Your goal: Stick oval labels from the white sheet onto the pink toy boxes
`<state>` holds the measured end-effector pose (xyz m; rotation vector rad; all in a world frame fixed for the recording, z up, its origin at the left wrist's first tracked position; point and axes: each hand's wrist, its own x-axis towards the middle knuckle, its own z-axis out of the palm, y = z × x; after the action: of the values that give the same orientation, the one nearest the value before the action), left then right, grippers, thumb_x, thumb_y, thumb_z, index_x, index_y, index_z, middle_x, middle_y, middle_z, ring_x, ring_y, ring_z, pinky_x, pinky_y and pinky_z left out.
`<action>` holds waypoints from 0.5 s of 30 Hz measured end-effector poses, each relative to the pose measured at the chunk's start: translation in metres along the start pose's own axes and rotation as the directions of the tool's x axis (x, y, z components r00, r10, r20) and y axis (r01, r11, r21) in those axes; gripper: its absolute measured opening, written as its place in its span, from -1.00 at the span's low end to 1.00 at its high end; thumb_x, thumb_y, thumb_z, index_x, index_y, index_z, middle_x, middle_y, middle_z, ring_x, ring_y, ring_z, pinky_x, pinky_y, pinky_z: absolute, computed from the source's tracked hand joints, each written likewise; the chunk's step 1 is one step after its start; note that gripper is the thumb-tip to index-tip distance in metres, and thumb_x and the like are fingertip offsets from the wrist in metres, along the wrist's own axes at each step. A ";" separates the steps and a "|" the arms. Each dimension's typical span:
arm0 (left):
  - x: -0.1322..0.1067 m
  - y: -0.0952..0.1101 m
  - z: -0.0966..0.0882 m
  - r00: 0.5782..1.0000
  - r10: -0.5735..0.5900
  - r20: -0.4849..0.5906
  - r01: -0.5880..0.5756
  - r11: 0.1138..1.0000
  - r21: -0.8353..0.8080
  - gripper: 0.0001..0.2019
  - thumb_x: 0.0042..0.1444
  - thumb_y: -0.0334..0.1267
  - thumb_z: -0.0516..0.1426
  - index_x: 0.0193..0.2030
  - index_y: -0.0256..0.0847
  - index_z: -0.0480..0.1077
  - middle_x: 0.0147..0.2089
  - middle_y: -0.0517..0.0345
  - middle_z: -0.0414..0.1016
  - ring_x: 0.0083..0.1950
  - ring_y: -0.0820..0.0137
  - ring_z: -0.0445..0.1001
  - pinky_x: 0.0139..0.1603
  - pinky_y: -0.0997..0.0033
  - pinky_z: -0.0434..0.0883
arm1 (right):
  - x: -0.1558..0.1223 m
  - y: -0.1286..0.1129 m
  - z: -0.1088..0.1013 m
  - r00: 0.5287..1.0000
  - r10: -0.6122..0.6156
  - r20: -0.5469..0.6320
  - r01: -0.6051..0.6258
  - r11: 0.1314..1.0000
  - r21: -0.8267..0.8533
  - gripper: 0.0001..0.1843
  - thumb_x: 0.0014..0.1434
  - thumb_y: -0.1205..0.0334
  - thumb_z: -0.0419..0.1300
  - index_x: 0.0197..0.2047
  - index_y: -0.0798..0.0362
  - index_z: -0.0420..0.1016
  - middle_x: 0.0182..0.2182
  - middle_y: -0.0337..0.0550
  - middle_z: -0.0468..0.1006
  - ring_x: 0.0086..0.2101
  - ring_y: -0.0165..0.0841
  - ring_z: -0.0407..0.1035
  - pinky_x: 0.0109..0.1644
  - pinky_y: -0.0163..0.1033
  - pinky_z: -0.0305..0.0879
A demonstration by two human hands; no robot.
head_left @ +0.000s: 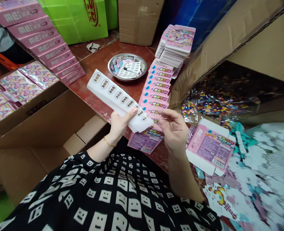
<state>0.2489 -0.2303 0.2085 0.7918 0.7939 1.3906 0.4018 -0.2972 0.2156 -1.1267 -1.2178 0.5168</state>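
Observation:
My left hand [120, 123] grips a long white strip of oval stickers [115, 94], thumb pressed on its near end. My right hand [174, 128] hovers just right of that end, fingers curled in a pinch close to the strip; whatever is between them is too small to see. Under both hands lies a fanned row of flat pink boxes [156, 91] on the red table [96, 61]. A partly folded pink box [210, 147] rests right of my right hand.
A steel bowl [127, 65] with sticker sheets sits behind the strip. A stack of flat pink cartons [177, 45] stands at the back. Open cardboard boxes [43, 128] are at left, one filled with pink packs. A bag of coloured pieces [219, 102] and paper sheets [259, 166] lie right.

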 end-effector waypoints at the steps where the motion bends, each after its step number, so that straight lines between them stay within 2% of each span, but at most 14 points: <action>1: -0.001 -0.001 0.000 1.000 0.002 0.009 -0.002 1.000 0.010 -0.64 -0.20 -0.19 0.50 -0.26 -0.26 0.60 -0.18 0.04 0.67 -0.19 0.35 0.62 -0.08 0.33 0.59 | -0.001 -0.002 0.004 1.000 0.024 -0.006 -0.024 1.000 -0.016 -0.66 0.17 0.22 0.33 0.03 -0.07 0.48 -0.15 -0.13 0.58 -0.22 -0.31 0.48 -0.21 -0.15 0.45; 3: -0.003 -0.002 0.001 1.000 -0.006 0.020 0.005 0.999 0.032 -0.64 -0.20 -0.19 0.50 -0.26 -0.25 0.60 -0.19 0.04 0.67 -0.20 0.33 0.62 -0.08 0.32 0.59 | -0.003 -0.006 0.010 0.999 0.039 -0.003 -0.039 0.998 -0.059 -0.53 0.14 0.24 0.36 0.12 -0.08 0.41 -0.20 -0.15 0.60 -0.23 -0.30 0.51 -0.17 -0.12 0.48; 5: -0.002 -0.003 0.001 1.000 -0.017 0.014 0.017 0.999 0.042 -0.63 -0.21 -0.17 0.50 -0.26 -0.25 0.60 -0.18 0.03 0.67 -0.20 0.31 0.62 -0.08 0.29 0.60 | -0.003 -0.010 0.010 0.999 0.031 -0.023 -0.032 0.996 -0.083 -0.58 0.17 0.19 0.34 0.09 -0.10 0.38 -0.28 -0.18 0.59 -0.25 -0.28 0.52 -0.12 -0.07 0.50; 7: 0.002 -0.004 0.000 1.000 -0.016 -0.005 0.016 0.999 0.034 -0.61 -0.22 -0.16 0.51 -0.24 -0.25 0.60 -0.16 0.02 0.67 -0.18 0.28 0.63 -0.05 0.26 0.59 | 0.004 -0.008 0.002 0.997 0.033 -0.064 -0.041 0.992 -0.116 -0.59 0.20 0.09 0.32 0.08 -0.12 0.35 -0.29 -0.16 0.58 -0.26 -0.26 0.52 -0.12 -0.04 0.52; 10: 0.010 -0.005 -0.005 0.999 -0.012 -0.043 0.013 1.000 0.019 -0.58 -0.26 -0.17 0.52 -0.24 -0.26 0.60 -0.14 -0.01 0.67 -0.16 0.28 0.63 -0.04 0.26 0.59 | 0.026 0.010 -0.020 0.994 0.062 -0.088 -0.075 0.986 -0.149 -0.49 0.16 -0.03 0.33 0.11 -0.14 0.29 -0.27 -0.15 0.56 -0.22 -0.24 0.52 -0.11 -0.05 0.53; 13: 0.016 -0.003 -0.013 0.996 -0.077 -0.051 0.079 0.996 0.041 -0.57 -0.30 -0.16 0.52 -0.26 -0.28 0.61 -0.16 -0.05 0.67 -0.18 0.26 0.63 -0.09 0.26 0.60 | 0.049 0.034 -0.040 0.983 0.181 0.045 -0.174 0.978 -0.116 -0.37 0.00 -0.03 0.44 0.07 -0.10 0.31 -0.33 -0.23 0.55 -0.28 -0.29 0.52 -0.15 -0.10 0.52; 15: 0.018 -0.003 -0.018 0.990 -0.132 -0.043 0.135 0.989 0.061 -0.56 -0.30 -0.14 0.52 -0.26 -0.29 0.61 -0.14 -0.07 0.67 -0.18 0.23 0.63 -0.11 0.25 0.61 | 0.055 0.044 -0.047 0.949 0.269 0.162 -0.255 0.961 -0.103 -0.32 -0.07 0.02 0.49 0.06 -0.07 0.31 -0.38 -0.29 0.54 -0.35 -0.33 0.49 -0.23 -0.14 0.50</action>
<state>0.2349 -0.2122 0.1965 0.7489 0.9089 1.2694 0.4733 -0.2527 0.2053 -1.3450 -1.2545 0.7882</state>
